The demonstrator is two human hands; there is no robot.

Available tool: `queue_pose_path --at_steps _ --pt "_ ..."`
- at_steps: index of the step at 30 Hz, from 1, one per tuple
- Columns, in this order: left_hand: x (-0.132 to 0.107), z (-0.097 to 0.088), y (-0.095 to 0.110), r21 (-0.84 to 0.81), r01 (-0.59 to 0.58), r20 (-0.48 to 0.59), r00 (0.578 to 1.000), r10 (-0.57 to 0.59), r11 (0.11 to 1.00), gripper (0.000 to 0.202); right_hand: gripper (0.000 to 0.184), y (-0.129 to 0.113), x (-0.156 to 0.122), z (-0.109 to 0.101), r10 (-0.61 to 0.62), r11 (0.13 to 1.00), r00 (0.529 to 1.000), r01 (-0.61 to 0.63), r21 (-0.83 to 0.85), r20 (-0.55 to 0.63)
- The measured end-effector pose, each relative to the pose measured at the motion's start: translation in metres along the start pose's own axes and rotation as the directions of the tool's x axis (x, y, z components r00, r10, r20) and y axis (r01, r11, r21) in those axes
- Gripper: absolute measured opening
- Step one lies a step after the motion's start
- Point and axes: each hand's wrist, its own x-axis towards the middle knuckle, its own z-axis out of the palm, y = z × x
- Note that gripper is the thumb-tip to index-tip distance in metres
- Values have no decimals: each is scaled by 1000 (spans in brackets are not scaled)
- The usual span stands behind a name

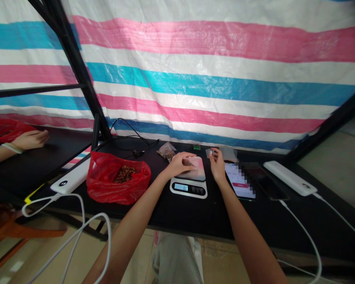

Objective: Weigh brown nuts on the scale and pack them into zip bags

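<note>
A white kitchen scale (188, 188) with a shiny plate stands in front of me, its lit display appearing to read 0.0. My left hand (180, 164) is over the left side of the plate, thumb and fingers apart. A brownish patch shows by its fingers; whether that is a reflection or an object I cannot tell. Right of the scale, my right hand (217, 161) pinches a small clear plastic cup (209, 153). To the left sits an opened red plastic bag (106, 185) with small brown dried pieces (124, 173) inside.
Behind the scale lie a clear bag of brown bits (166, 152) and small green items (197, 147). A clear plastic bag (229, 154), a lit phone (239, 181), a dark phone (270, 183) and a white power bank (290, 178) are rightward. Another person's hand (32, 139) rests at far left.
</note>
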Motion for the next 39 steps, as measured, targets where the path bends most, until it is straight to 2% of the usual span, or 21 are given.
queue_pose_path --at_steps 4,8,11,17,22,30,39 --pt "4 -5 -1 -58 -59 -162 986 48 997 26 28 5 -4 3 -53 978 998 57 -200 29" --pt "7 -12 -3 -22 -55 -374 927 43 998 4 22 7 -7 2 -60 925 998 69 -374 35" --pt "7 -17 -4 3 -50 -451 892 46 999 4 21 7 -9 1 -15 891 1000 26 -453 27" --pt "8 -19 -7 9 -47 -476 878 45 999 4 21 9 -9 1 -39 893 999 46 -448 26" --pt "7 -19 -6 13 -41 -480 876 42 999 4 29 7 -10 0 -34 888 999 46 -458 36" --pt "7 -21 -4 17 -42 -478 877 45 999 4 30 -19 -9 -3 -242 868 968 189 -459 -60" --pt "7 -21 -3 31 -47 -480 876 56 998 5 31 -36 -12 -6 -227 880 973 185 -438 -46"
